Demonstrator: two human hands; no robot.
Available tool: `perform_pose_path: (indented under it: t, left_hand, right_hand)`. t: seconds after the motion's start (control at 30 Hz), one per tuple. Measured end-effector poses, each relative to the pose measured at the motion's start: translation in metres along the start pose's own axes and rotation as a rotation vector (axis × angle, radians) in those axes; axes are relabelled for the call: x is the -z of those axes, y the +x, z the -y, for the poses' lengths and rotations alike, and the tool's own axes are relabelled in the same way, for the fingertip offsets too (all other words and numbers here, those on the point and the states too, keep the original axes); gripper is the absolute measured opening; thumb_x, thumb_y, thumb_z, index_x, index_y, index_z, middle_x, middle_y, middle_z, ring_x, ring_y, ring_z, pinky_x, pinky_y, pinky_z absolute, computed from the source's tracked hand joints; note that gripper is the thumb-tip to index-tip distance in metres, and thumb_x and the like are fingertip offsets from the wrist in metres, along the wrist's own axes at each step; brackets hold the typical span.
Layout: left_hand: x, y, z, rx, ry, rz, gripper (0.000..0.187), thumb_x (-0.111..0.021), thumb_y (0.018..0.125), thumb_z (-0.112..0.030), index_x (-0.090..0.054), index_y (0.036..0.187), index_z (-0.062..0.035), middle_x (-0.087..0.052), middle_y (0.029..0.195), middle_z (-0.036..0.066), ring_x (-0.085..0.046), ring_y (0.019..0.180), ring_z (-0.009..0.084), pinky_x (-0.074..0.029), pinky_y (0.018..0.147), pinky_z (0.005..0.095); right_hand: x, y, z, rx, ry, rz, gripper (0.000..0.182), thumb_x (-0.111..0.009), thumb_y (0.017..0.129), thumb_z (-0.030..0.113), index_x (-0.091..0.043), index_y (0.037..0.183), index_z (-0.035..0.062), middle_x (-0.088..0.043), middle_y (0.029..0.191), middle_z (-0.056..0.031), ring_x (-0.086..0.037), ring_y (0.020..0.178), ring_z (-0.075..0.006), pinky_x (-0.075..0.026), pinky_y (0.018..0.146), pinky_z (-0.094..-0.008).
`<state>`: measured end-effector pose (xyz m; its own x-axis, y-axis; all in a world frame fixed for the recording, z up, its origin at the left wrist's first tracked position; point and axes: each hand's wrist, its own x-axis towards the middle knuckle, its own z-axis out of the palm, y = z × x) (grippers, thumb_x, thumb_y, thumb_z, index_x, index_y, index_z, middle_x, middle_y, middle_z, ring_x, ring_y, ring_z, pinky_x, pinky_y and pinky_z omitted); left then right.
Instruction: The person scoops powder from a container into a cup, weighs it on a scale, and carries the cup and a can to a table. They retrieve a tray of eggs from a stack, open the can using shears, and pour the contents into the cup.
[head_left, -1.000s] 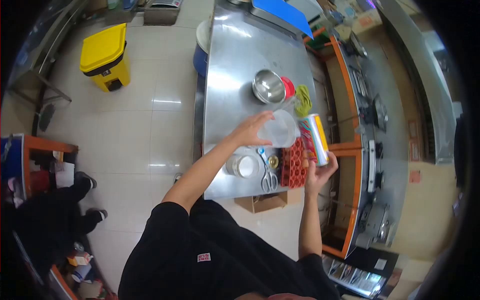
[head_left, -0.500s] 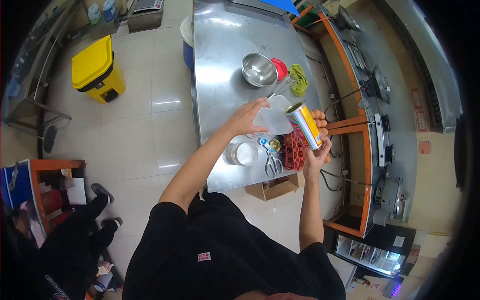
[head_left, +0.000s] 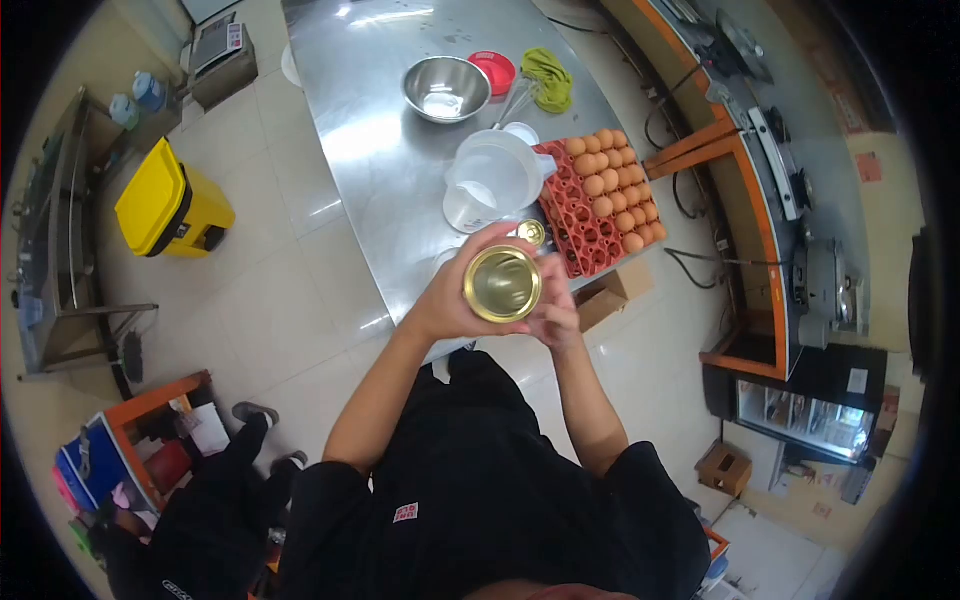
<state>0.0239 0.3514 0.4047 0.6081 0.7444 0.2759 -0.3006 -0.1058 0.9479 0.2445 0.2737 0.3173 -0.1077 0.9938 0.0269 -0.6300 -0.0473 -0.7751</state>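
Note:
A tin can (head_left: 503, 284) is held upright in front of my chest, its round gold-rimmed end facing me. My left hand (head_left: 450, 295) wraps around its left side. On the right side, my right hand (head_left: 556, 305) is closed against the can with bent fingers. Just beyond the hands, a translucent plastic jug (head_left: 512, 175) stands on the steel table (head_left: 365, 190). A small gold lid-like disc (head_left: 531, 232) shows right behind the can. The can's printed side is mostly hidden by my hands.
Brown eggs (head_left: 609, 181) fill part of a red egg tray (head_left: 590, 250) at the table's right edge. Farther back are a steel bowl (head_left: 440, 85), a red plastic dish (head_left: 494, 70), a whisk (head_left: 514, 102) and a green cloth (head_left: 547, 80). Another person's legs (head_left: 235, 470) show at lower left.
The can has come left and closer to my body, turning end-on to my view. My left hand has left the jug and joined my right on the can. The view has shifted.

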Motion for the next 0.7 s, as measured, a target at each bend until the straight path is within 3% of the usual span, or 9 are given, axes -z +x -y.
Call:
perform_pose_path:
  t: [0.1,0.17,0.2,0.27,0.3,0.37,0.5,0.53,0.7]
  left_hand:
    - [-0.015,-0.026,0.022,-0.041,0.152,-0.215,0.104,-0.101,0.055,-0.019,-0.043,0.140,-0.0067,-0.061,0.132,0.012,-0.055,0.129,0.0268,-0.037,0.115,0.0427]
    - [-0.023,-0.029,0.014,-0.081,0.268,-0.240,0.092,-0.099,0.058,-0.019,-0.047,0.133,-0.0090,-0.063,0.129,0.010,-0.056,0.129,0.0298,-0.031,0.118,0.0511]
    - [-0.025,-0.031,0.013,-0.111,0.368,-0.242,0.092,-0.099,0.060,-0.020,-0.047,0.135,-0.0099,-0.063,0.130,0.009,-0.056,0.130,0.0305,-0.030,0.118,0.0523]
    - [-0.031,-0.036,0.015,-0.146,0.477,-0.265,0.090,-0.098,0.060,-0.022,-0.048,0.134,-0.0117,-0.063,0.131,0.008,-0.054,0.132,0.0341,-0.021,0.121,0.0597]
    - [-0.035,-0.036,0.016,-0.146,0.498,-0.276,0.090,-0.099,0.060,-0.022,-0.047,0.133,-0.0115,-0.063,0.131,0.009,-0.054,0.132,0.0350,-0.020,0.121,0.0606]
    - [-0.040,-0.038,0.013,-0.166,0.538,-0.293,0.091,-0.099,0.060,-0.022,-0.044,0.131,-0.0110,-0.062,0.130,0.011,-0.053,0.132,0.0369,-0.018,0.121,0.0625]
    - [-0.054,-0.061,0.010,-0.168,0.539,-0.442,0.093,-0.100,0.058,-0.020,-0.044,0.131,-0.0102,-0.060,0.131,0.015,-0.053,0.132,0.0367,-0.016,0.121,0.0635]
    - [-0.057,-0.068,0.009,-0.139,0.576,-0.461,0.094,-0.101,0.057,-0.020,-0.043,0.131,-0.0079,-0.060,0.131,0.018,-0.055,0.130,0.0349,-0.027,0.119,0.0591]
    - [-0.082,-0.086,0.021,-0.010,0.344,-0.550,0.093,-0.098,0.061,-0.014,-0.044,0.135,-0.0071,-0.059,0.135,0.017,-0.059,0.124,0.0286,-0.045,0.108,0.0428]
  right_hand:
    - [0.006,0.009,0.017,-0.077,-0.139,-0.064,0.033,-0.066,0.084,0.006,-0.059,0.116,0.0092,-0.048,0.135,-0.0086,-0.050,0.125,-0.0242,-0.041,0.106,-0.0402]
    - [0.067,0.018,0.003,-0.086,-0.727,-0.209,0.037,-0.059,0.086,0.002,-0.058,0.123,0.0064,-0.053,0.131,-0.0113,-0.055,0.119,-0.0253,-0.047,0.101,-0.0403]
    - [0.073,0.026,0.012,-0.175,-1.049,-0.206,0.041,-0.056,0.086,0.000,-0.057,0.127,0.0035,-0.055,0.127,-0.0167,-0.057,0.119,-0.0286,-0.050,0.096,-0.0385]
    - [0.124,0.045,-0.020,0.070,-1.560,-0.097,0.051,-0.058,0.084,0.004,-0.051,0.134,0.0038,-0.044,0.143,-0.0255,-0.060,0.113,-0.0429,-0.053,0.092,-0.0471]
    - [0.108,0.056,-0.013,-0.082,-1.680,-0.097,0.055,-0.058,0.084,0.004,-0.048,0.138,0.0072,-0.035,0.151,-0.0279,-0.063,0.109,-0.0465,-0.054,0.087,-0.0538]
    - [0.098,0.076,-0.013,-0.395,-1.793,-0.106,0.055,-0.060,0.090,0.009,-0.045,0.143,0.0133,-0.038,0.147,-0.0299,-0.058,0.116,-0.0493,-0.055,0.089,-0.0521]
    - [0.109,0.088,-0.021,-0.307,-1.788,-0.096,0.047,-0.065,0.091,0.014,-0.051,0.135,0.0192,-0.040,0.142,-0.0280,-0.062,0.110,-0.0484,-0.054,0.087,-0.0528]
    - [0.111,0.089,-0.021,-0.273,-1.772,-0.089,0.044,-0.066,0.091,0.015,-0.053,0.133,0.0193,-0.041,0.140,-0.0273,-0.062,0.109,-0.0480,-0.054,0.086,-0.0529]
    - [0.116,0.086,-0.021,-0.075,-1.716,-0.106,0.041,-0.069,0.087,0.012,-0.056,0.125,0.0165,-0.044,0.133,-0.0252,-0.060,0.110,-0.0463,-0.053,0.089,-0.0508]
